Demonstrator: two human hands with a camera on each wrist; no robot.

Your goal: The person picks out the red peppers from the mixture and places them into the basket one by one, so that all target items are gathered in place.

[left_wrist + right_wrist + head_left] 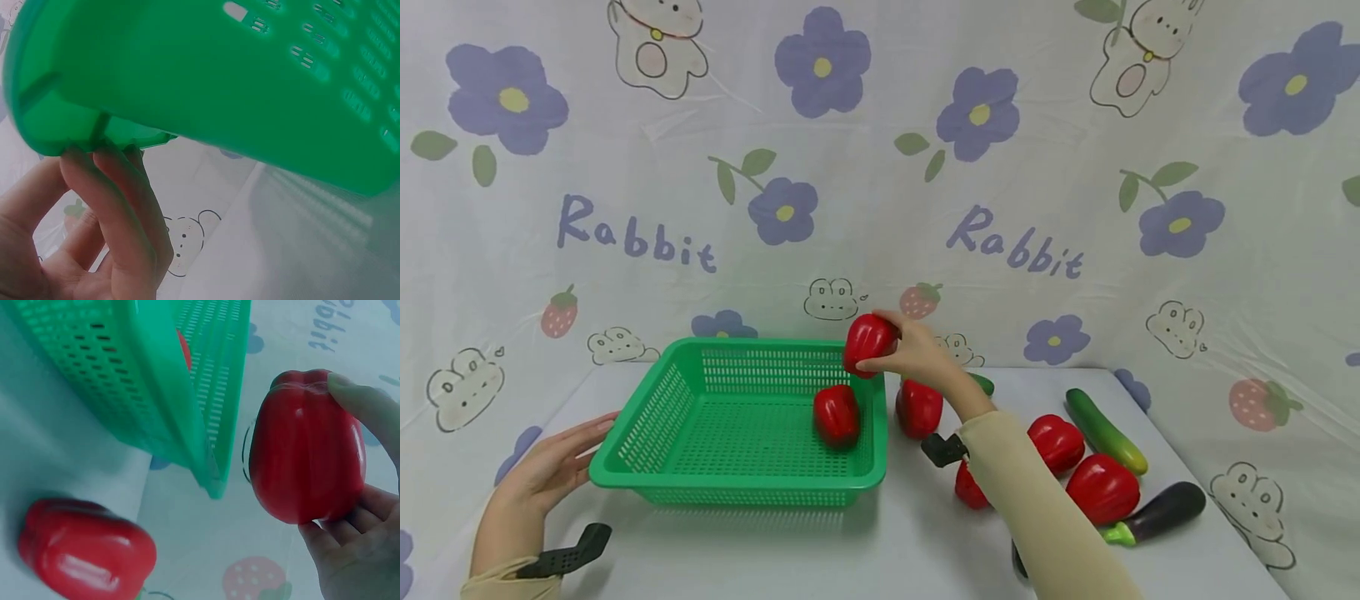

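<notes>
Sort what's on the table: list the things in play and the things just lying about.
In play: red pepper held by the right hand; green basket touched by the left hand; pepper in the basket.

Lying about: cucumber; eggplant.

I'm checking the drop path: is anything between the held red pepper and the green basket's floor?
Nothing visible blocks it. The right hand holds the pepper above the basket rim's far right corner; one pepper already lies inside, just below.
</notes>
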